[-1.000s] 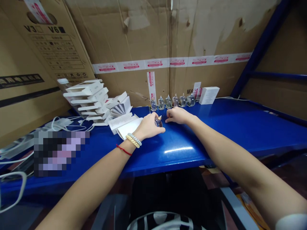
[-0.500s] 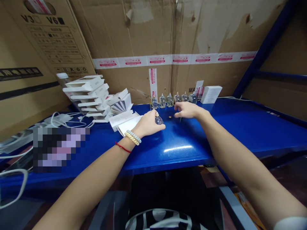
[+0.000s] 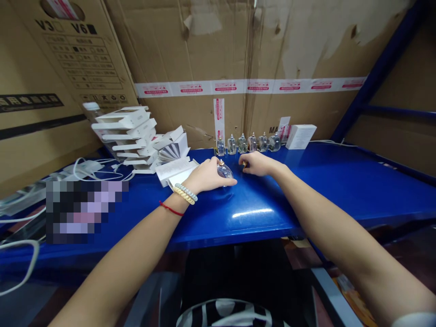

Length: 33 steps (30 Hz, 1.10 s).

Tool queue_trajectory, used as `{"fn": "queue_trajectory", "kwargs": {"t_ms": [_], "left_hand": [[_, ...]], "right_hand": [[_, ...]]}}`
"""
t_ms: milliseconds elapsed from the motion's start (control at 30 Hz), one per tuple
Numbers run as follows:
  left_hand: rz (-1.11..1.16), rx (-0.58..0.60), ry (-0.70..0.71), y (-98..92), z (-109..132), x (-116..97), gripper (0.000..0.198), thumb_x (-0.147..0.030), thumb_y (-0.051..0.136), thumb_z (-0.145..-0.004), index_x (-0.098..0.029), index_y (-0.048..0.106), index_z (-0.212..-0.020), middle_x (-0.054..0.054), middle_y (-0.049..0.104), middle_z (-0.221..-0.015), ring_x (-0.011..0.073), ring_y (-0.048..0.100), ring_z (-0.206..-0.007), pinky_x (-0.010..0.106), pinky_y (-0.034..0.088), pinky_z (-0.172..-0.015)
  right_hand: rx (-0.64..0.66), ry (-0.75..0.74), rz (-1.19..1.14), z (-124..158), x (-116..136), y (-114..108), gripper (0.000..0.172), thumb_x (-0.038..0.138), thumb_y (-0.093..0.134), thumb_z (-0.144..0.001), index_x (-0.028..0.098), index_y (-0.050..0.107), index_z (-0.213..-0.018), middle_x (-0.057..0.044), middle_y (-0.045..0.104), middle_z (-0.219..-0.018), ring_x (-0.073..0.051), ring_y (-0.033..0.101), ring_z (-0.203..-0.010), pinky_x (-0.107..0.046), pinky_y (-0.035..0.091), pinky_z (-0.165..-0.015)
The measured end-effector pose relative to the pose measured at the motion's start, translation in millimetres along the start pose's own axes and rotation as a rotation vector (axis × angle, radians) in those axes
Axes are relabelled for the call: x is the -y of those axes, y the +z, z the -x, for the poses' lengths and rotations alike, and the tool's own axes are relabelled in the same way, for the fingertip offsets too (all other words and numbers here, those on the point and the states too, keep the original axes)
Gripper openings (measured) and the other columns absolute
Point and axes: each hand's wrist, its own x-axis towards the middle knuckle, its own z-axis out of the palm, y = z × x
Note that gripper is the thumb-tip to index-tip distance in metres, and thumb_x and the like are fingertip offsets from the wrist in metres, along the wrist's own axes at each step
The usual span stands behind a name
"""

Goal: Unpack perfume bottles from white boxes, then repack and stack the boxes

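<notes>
My left hand (image 3: 208, 176) is closed round a small clear glass perfume bottle (image 3: 225, 171) with a gold neck, its thumb stretched along the near side. The bottle stands at or just above the blue table, tilted or upright I cannot tell. To its right, my right hand (image 3: 256, 163) pinches a small gold piece (image 3: 245, 164), perhaps ring-shaped, between bent fingertips. Behind both hands, several similar glass perfume bottles (image 3: 242, 144) with pointed nozzles stand in a row.
A stack of opened white boxes (image 3: 127, 136) rises at the left, with a white booklet-like box (image 3: 173, 170) before it. White cables (image 3: 102, 170) lie further left. One closed white box (image 3: 301, 136) stands right of the bottles. Cardboard (image 3: 190, 109) walls the back of the blue table (image 3: 340, 181).
My right hand has moved left and now pinches the small gold piece that lay on the table. The left hand still holds its bottle, now more exposed to view.
</notes>
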Motion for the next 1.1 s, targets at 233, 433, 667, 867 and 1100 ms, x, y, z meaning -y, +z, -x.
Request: {"fn": "queue_trajectory", "kwargs": {"t_ms": [233, 433, 667, 867, 1100], "left_hand": [[-0.002, -0.003, -0.046, -4.1, 1, 1, 0.078, -0.069, 0.069, -0.058, -0.017, 0.051, -0.113, 0.013, 0.067, -0.104, 0.0325, 0.064, -0.097, 0.037, 0.048, -0.077], [-0.033, -0.045, -0.027, -6.9, -5, 11, 0.074, -0.068, 0.069, -0.059, -0.016, 0.055, -0.110, 0.014, 0.068, -0.110, 0.0329, 0.063, -0.102, 0.038, 0.047, -0.081], [-0.135, -0.028, -0.089, -21.9, -13, 17, 0.044, -0.054, 0.069, -0.063, -0.020, 0.064, -0.091, 0.009, 0.072, -0.096, 0.0299, 0.065, -0.095, 0.036, 0.048, -0.078], [-0.198, 0.054, -0.221, -35.0, -57, 40, 0.037, -0.043, 0.073, -0.061, -0.017, 0.065, -0.087, 0.014, 0.072, -0.093, 0.0299, 0.067, -0.091, 0.034, 0.049, -0.073], [0.030, 0.084, -0.224, -37.2, -103, 59, 0.048, -0.035, 0.082, -0.050, -0.018, 0.065, -0.091, 0.009, 0.073, -0.089, 0.0260, 0.067, -0.090, 0.032, 0.052, -0.076]], "right_hand": [[-0.029, 0.011, -0.089, 0, -3, 6, 0.054, 0.019, 0.066, -0.074, 0.013, 0.058, -0.128, -0.011, 0.069, -0.110, -0.022, 0.064, -0.098, -0.031, 0.048, -0.088], [-0.280, -0.246, -0.217, 7, 20, -6, 0.043, 0.024, 0.066, -0.070, 0.013, 0.063, -0.111, -0.011, 0.067, -0.108, -0.023, 0.061, -0.099, -0.035, 0.048, -0.089], [-0.179, -0.102, -0.103, 3, 15, -3, 0.039, 0.027, 0.066, -0.072, 0.012, 0.065, -0.108, -0.013, 0.067, -0.106, -0.026, 0.060, -0.102, -0.037, 0.046, -0.093], [-0.029, 0.046, -0.142, 4, 7, -2, 0.042, 0.023, 0.064, -0.076, 0.012, 0.062, -0.116, -0.012, 0.069, -0.107, -0.022, 0.064, -0.095, -0.030, 0.048, -0.085], [0.020, 0.058, -0.145, 2, 13, 0, 0.037, 0.018, 0.061, -0.078, 0.015, 0.063, -0.114, -0.009, 0.070, -0.105, -0.020, 0.064, -0.094, -0.026, 0.047, -0.084]]}}
